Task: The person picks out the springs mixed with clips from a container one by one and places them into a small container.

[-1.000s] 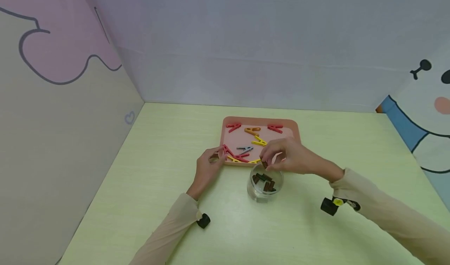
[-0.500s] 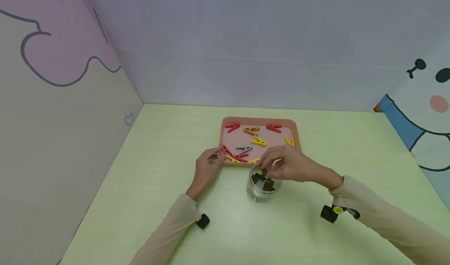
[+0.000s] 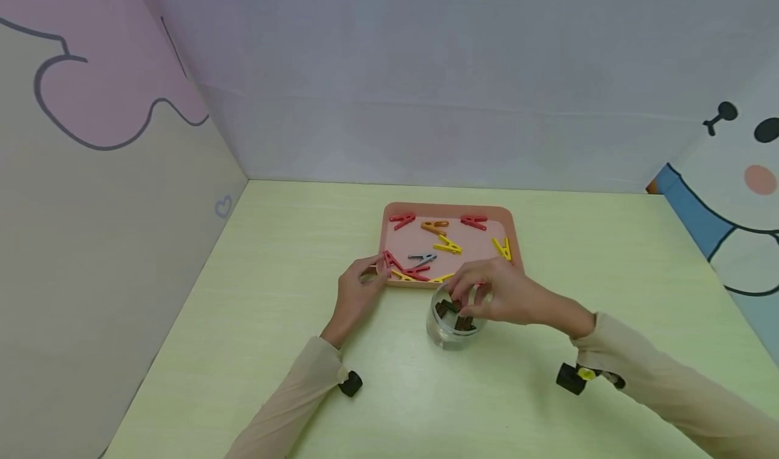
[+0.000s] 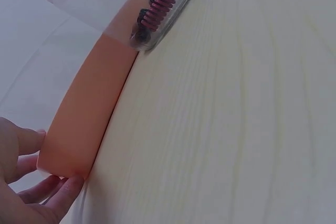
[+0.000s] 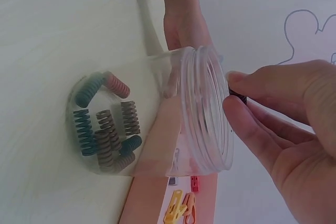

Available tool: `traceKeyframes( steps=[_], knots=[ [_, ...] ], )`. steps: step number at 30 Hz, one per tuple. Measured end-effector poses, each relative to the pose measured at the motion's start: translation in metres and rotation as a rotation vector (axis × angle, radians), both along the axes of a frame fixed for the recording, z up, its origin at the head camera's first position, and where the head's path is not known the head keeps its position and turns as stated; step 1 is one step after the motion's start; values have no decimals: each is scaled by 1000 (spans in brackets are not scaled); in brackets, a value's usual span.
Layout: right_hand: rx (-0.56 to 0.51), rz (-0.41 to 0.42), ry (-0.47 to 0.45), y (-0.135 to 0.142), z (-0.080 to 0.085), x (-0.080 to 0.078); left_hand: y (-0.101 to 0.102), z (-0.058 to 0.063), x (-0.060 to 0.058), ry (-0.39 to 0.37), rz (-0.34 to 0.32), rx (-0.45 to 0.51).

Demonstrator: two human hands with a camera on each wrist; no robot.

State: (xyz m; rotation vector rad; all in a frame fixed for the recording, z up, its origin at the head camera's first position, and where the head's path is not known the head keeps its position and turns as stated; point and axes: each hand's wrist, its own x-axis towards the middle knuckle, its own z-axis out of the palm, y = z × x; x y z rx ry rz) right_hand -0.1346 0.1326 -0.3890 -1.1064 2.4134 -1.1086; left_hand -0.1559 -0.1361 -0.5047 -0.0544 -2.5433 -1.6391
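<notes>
My right hand (image 3: 505, 290) is over the mouth of a clear jar (image 3: 446, 339), pinching a small dark coil spring (image 5: 239, 96) between thumb and fingertips. Several coil springs (image 5: 104, 150), bluish, reddish and brownish in the right wrist view, lie at the jar's bottom. At the near left corner of a pink tray (image 3: 450, 210), my left hand (image 3: 356, 300) grips the tray's edge. The left wrist view has thumb and fingers on both sides of that corner of the tray (image 4: 79, 108). The jar stands right at the tray's front edge.
Several small spring clips lie spread in the tray, among them a red clip (image 3: 474, 222), a yellow clip (image 3: 502, 248), an orange clip (image 3: 435, 226) and a grey clip (image 3: 422, 259). The light wooden table (image 3: 292, 243) meets a pale back wall (image 3: 426, 74).
The right hand has come down with its spring to the jar's mouth, uncovering the yellow clip at the tray's right side. The left hand has stayed on the tray corner.
</notes>
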Motion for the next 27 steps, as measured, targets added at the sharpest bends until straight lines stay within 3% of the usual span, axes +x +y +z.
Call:
traceKeyframes(
  steps=[9,18,27],
  knots=[
    [-5,6,17,2,-8,3,0,2,3,-21,-6,2],
    [-34,-43,36,7,-11,5,3,5,1,-38,-19,-6],
    [-101,-183,60,23,-16,9,-4,3,2,-20,-58,-46]
  ],
)
